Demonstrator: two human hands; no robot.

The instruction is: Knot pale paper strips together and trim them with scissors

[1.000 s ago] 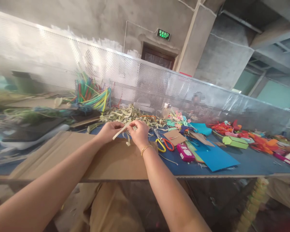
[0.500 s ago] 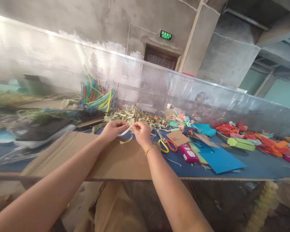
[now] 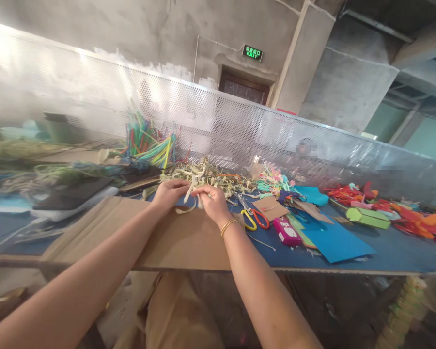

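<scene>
A pale, flat strip (image 3: pixel 189 190) runs between my two hands, with a loop of it hanging down over the cardboard sheet (image 3: pixel 189 242). My left hand (image 3: pixel 170 194) pinches the strip from the left. From the right, my right hand (image 3: pixel 212 201) is closed on it too, with its fingertips close to the left ones. Just behind my hands lies a heap of similar pale green, knotted strips (image 3: pixel 210 177). Scissors (image 3: pixel 254 219) with one yellow and one red handle rest to the right of my right wrist.
Right of the scissors lie a magenta box (image 3: pixel 287 231), blue paper (image 3: pixel 336 237) and a light green folded piece (image 3: pixel 368 218). Bundled colourful sticks (image 3: pixel 148 140) and a glass jar (image 3: pixel 256 168) stand at the back, before a perforated metal screen (image 3: pixel 236 126). A dark tray (image 3: pixel 72 198) is at left.
The strip's upper part now sticks up between my fingertips, and its hanging loop has shifted slightly left. My right fingers have turned. The whole view has moved a little.
</scene>
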